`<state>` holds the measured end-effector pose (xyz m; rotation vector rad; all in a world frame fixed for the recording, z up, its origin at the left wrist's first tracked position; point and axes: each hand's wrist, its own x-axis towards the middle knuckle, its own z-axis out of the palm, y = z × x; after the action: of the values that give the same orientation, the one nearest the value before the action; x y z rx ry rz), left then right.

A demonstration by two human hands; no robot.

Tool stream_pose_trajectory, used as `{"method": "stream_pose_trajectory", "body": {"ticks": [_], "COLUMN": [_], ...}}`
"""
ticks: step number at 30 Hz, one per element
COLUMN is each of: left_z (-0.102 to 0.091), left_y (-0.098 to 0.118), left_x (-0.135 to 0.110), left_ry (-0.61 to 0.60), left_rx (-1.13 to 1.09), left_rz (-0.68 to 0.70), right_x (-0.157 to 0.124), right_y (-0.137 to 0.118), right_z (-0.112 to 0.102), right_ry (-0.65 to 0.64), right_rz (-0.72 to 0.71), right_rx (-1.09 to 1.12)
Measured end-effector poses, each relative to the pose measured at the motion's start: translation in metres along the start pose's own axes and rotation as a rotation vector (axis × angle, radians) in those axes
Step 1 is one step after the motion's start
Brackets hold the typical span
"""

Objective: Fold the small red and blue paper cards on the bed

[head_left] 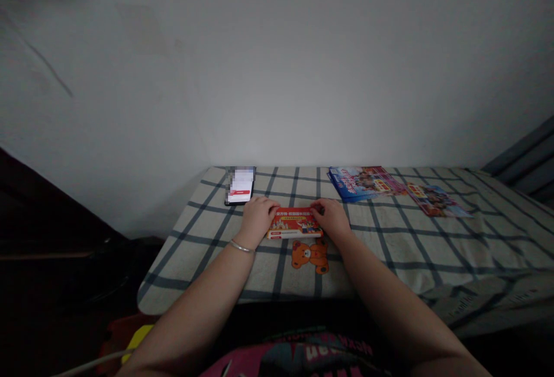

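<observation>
A red printed leaflet [295,224] with a pale lower strip lies in front of me on the checked tablecloth, just above a printed orange bear. My left hand [259,215], with a silver bangle on its wrist, has its fingers closed at the leaflet's left edge. At the opposite upper corner, the curled fingers of my right hand [332,218] pinch the leaflet's right side. Whether it is one folded sheet or several layers, I cannot tell.
A phone [240,185] with a lit screen lies beyond my left hand. Colourful leaflets [361,183] are piled at the back right, with another leaflet [438,200] beside them. The tablecloth [194,250] reaches a rounded front-left corner. A pale wall [277,77] stands behind.
</observation>
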<state>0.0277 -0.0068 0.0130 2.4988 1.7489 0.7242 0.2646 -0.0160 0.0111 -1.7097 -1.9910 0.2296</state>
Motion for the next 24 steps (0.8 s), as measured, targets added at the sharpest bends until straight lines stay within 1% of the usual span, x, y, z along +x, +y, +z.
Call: {"method": "stream_pose_trajectory", "body": {"ticks": [8, 17, 21, 24], "left_z": [0.0006, 0.0060, 0.0068, 0.0038], "left_y": [0.0011, -0.0038, -0.0061, -0.0048], "left_x": [-0.0004, 0.0032, 0.0047, 0.0052], "left_ry": [0.006, 0.008, 0.013, -0.021], "left_rx": [0.021, -0.050, -0.063, -0.036], "left_rz": [0.002, -0.016, 0.045, 0.117], "right_x": [0.0019, 0.0025, 0.0036, 0.0035], "right_y": [-0.0011, 0.0001, 0.0018, 0.0023], "right_z": [-0.0024, -0.0036, -0.0029, -0.0030], "right_ry": [-0.046, -0.040, -0.058, -0.061], "right_rz": [0.007, -0.015, -0.012, -0.008], "right_rx": [-0.053, -0.036, -0.027, -0.029]}}
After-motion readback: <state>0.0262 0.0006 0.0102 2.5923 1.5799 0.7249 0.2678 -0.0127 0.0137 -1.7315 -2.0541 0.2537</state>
